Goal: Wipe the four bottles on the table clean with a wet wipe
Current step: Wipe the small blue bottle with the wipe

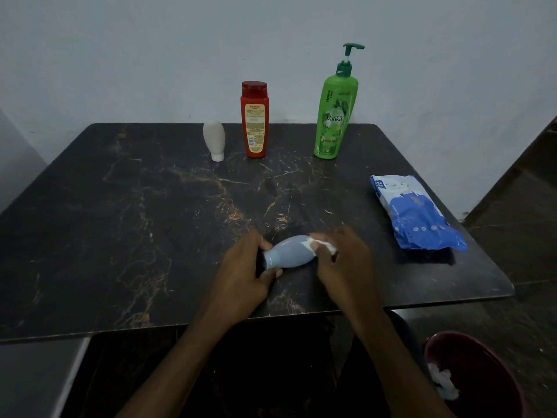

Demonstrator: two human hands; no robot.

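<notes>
Right hand (pixel 343 260) is clamping the wet wipe (pixel 325 244) onto the blue bottle (pixel 289 253), held sideways over the table (pixel 120 236) near its front edge. Left hand (pixel 244 263) is gripping the cap end. Turning it steadily, I'd judge, is what's needed to reach every side.

Pale grey wall (pixel 120 55); black, gold-veined marble table (pixel 120 221); dark floor (pixel 512 303); maroon bin (pixel 488 396), lower right; dim light.

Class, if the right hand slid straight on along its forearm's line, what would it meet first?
The right hand presses its wet wipe on the pale blue bottle, so that comes first; beyond it, bare table, then probably the red bottle, though depth is unclear.
</notes>
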